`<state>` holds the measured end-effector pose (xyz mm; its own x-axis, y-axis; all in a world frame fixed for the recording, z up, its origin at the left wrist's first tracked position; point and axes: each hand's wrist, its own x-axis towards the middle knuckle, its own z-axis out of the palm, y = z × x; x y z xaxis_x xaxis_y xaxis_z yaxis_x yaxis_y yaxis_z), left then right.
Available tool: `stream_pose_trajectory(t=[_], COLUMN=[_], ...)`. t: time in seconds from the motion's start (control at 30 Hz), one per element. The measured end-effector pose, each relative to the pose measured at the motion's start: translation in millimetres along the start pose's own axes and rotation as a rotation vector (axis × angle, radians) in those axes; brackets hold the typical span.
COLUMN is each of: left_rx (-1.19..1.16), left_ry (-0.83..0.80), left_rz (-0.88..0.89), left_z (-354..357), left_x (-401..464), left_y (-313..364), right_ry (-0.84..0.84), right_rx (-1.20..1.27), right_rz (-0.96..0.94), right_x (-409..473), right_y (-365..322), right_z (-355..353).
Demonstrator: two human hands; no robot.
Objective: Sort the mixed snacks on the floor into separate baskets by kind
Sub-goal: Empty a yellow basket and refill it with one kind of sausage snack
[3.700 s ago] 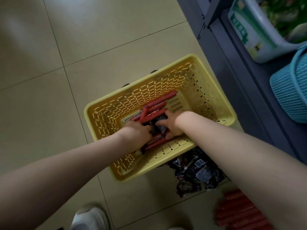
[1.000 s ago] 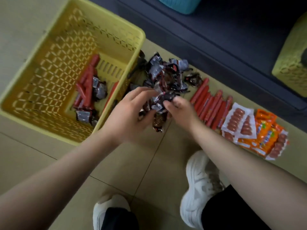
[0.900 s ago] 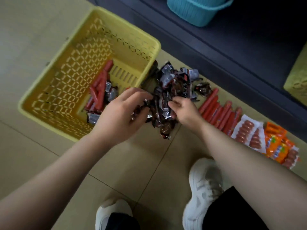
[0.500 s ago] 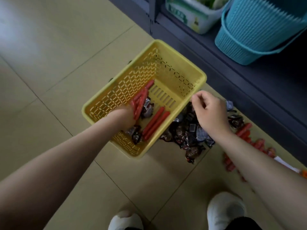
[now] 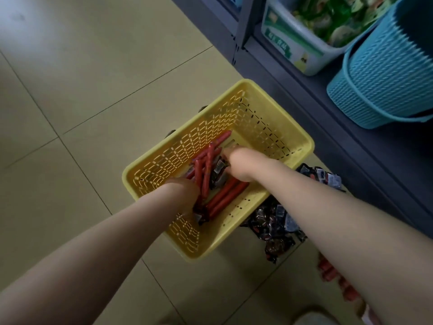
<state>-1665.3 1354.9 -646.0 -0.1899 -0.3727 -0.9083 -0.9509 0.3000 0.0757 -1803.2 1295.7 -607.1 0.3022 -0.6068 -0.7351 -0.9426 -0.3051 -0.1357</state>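
Both hands, left hand (image 5: 185, 193) and right hand (image 5: 239, 164), reach among red sausage sticks (image 5: 206, 170) and dark foil packets (image 5: 218, 171) mixed in the yellow basket (image 5: 302, 146); fingers' state unclear, sorting looks barely begun, with a dark packet pile (image 5: 274, 224) on the floor.

yellow basket (image 5: 269, 127): perforated plastic, rectangular, set upright on the floor tiles | red sausage sticks (image 5: 206, 170): heaped crosswise inside the basket, mixed with dark foil packets (image 5: 218, 171) | dark wrapped snacks (image 5: 274, 228): piled on the floor against the basket's right side | more red sticks (image 5: 328, 273): laid on the floor further right, partly hidden
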Motion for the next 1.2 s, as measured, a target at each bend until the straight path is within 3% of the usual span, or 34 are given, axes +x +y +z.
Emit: stream_pose_trajectory(t=[0.17, 0.33, 0.53, 0.6, 0.67, 0.77, 0.83, 0.9, 0.97, 1.1, 1.2], left_rx=[-0.087, -0.043, -0.075, -0.164, -0.312, -0.527, -0.557, -0.582, -0.668, -0.742, -0.704], left_ry=[0.013, -0.048, 0.0, 0.073, 0.202, 0.538, 0.793, 0.977, 1.001, 0.817, 0.715], left_rz=[0.014, 0.056, 0.016, -0.033, -0.077, -0.069, -0.002, 0.126, 0.256, 0.369, 0.33], left_z=[-0.5, -0.3, -4.7, -12.4, -21.3, -33.2, -41.0, -51.0, -58.2, -51.0, -33.3], left_x=[-3.4, 0.5, -10.6, -20.1, -34.5, -63.9, -83.1, -99.8, -113.2, -114.9, -99.4], left_y=[0.9, 8.1, 9.3, 5.4, 2.8, 7.7, 20.0, 40.5, 67.5, 117.0, 146.7], right_ry=[-0.097, -0.111, -0.102, 0.013, 0.236, 0.6, 0.701, 0.687, 0.647, 0.472, 0.311], right_rx=[-0.027, 0.114, -0.06, 0.044, 0.258, 0.564, 0.843, 1.103, 1.263, 1.459, 1.34], right_rz=[-0.066, -0.067, -0.14, -0.158, -0.225, -0.297, -0.261, -0.147, 0.013, 0.235, 0.257], right_x=[19.0, 24.8, 14.6, 4.1, -18.0, -68.0, -98.7, -114.4, -118.7, -110.1, -97.0], right_y=[3.3, -0.5, -7.0, -3.9, 7.4, 41.0, 68.4, 95.3, 117.7, 141.7, 147.1], right_z=[1.1, 12.5, 8.3, -1.1, -17.4, -38.7, -39.7, -29.1, -11.7, 27.1, 51.8])
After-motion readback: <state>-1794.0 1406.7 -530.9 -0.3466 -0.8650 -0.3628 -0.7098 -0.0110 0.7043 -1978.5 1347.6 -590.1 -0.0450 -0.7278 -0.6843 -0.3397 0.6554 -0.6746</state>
